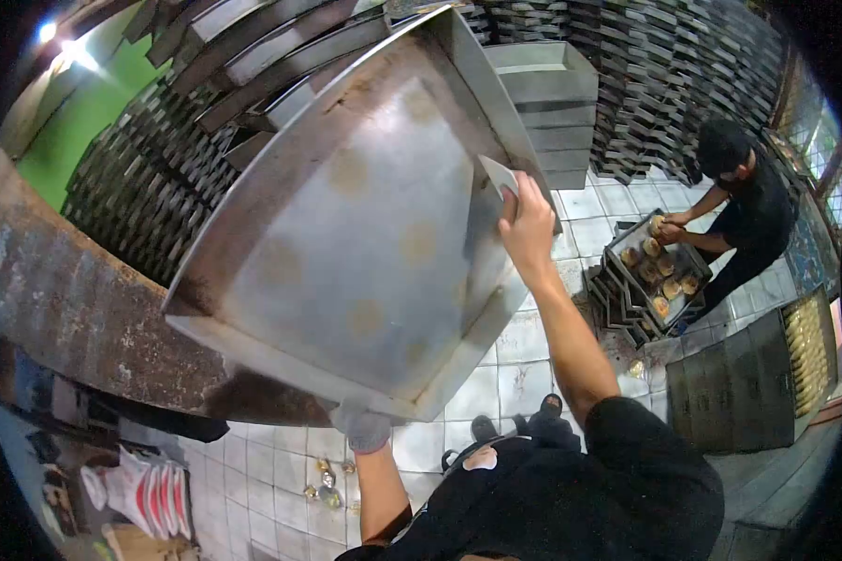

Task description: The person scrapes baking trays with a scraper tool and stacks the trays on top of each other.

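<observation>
A large metal baking tray point(346, 252) is tilted up in front of me, its raised sides stained brown and several round yellowish marks on its flat bottom. My left hand point(360, 428), in a grey glove, grips the tray's near edge; its fingers are partly hidden by the rim. Inside the right side of the tray, my right hand point(530, 229) is bare and closed around a flat, pale scraper point(498, 174). The scraper's blade is close to the tray's right wall; whether it touches is unclear.
A rusty-topped table point(94, 327) lies under the tray's left side. Stacked metal trays point(664, 75) line the back. At right, a person point(748, 196) handles round baked pieces in a tray point(660, 271). Red-and-white sacks point(150, 491) lie at lower left.
</observation>
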